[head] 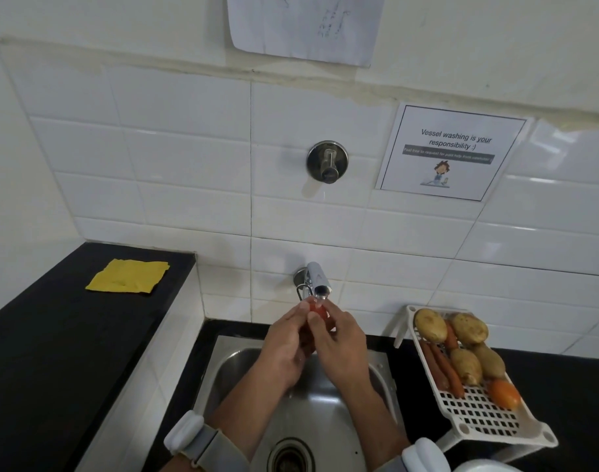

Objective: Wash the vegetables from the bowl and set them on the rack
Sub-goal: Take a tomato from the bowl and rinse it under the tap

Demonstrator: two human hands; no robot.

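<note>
A small red-orange tomato [317,311], glossy and mostly hidden by fingers, sits directly under the chrome tap [318,281], above the steel sink [325,403]. The left hand [286,345] and right hand [339,345] both curl around it, fingertips meeting at the spout, wrists angled up from the sink. Right of the tap, a white plastic rack [475,408] on the black desk [570,396] carries potatoes [430,325], carrots [442,367] and another tomato [504,393]. Above the rack, a wall notice [453,153] reads "Vessel washing is your responsibility :)". Left of the tap lies a yellow cloth [127,276].
</note>
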